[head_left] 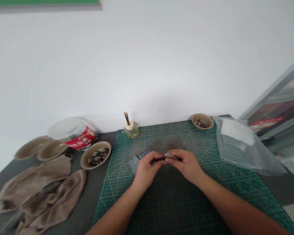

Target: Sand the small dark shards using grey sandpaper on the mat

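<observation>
My left hand [149, 164] and my right hand [185, 162] meet over the green cutting mat [159, 202], fingertips close together. Pinched in my right fingers is a small folded grey sheet [170, 155], which looks like sandpaper. My left fingers are closed around a small dark piece [159, 159], mostly hidden by the fingers, so its kind cannot be made out. Grey sheets [134, 162] lie on the mat just beside my left hand. Behind my hands, dark dust [175, 145] spreads over the mat.
A bowl of dark lumps [84, 160] and a red-labelled tub [82, 140] stand left, near brown cloths [49, 178]. At the back are a reed diffuser [131, 131] and another bowl of small pieces [208, 125]. A clear plastic bag [257, 156] lies right.
</observation>
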`<state>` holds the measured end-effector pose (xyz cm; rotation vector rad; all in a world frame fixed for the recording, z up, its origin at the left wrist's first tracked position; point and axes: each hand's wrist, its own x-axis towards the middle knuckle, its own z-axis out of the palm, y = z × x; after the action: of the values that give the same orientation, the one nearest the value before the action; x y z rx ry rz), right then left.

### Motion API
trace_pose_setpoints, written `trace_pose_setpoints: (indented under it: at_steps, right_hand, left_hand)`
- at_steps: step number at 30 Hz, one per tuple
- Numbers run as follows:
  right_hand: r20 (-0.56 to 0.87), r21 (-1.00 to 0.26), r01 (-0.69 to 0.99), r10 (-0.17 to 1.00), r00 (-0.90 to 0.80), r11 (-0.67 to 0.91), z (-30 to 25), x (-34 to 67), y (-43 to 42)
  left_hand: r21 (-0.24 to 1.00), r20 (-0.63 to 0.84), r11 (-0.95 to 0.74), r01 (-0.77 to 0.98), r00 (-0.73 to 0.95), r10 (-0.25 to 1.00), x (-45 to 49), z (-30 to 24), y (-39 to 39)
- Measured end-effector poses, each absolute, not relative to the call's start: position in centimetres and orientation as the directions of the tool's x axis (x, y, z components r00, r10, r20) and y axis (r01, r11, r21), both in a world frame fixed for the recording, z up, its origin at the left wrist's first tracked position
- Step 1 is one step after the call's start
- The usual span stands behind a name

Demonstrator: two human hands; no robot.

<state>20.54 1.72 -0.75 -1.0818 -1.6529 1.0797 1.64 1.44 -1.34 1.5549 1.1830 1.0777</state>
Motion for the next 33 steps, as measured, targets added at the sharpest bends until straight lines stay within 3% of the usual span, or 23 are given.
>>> trace_pose_setpoints:
  at_steps: [7, 24, 33]
  right_hand:
    - [0.274, -0.902, 0.262, 0.923, -0.269, 0.344, -0.2, 20.5, 1.5]
    - [0.327, -0.853, 0.305, 0.889, -0.320, 0.423, -0.4, 20.2, 0.3]
    - [0.342, -0.858, 0.228, 0.844, -0.414, 0.460, -1.6, 20.6, -2.2]
  left_hand:
    - [0.962, 0.182, -0.204, 0.184, 0.129, 0.975, 1.6, -1.5, 1.3]
    - [0.982, 0.101, -0.124, 0.144, 0.160, 0.982, 1.4, -1.3, -0.1]
    - [0.991, 0.068, -0.092, 0.099, 0.223, 0.972, 1.6, -1.9, -3.7]
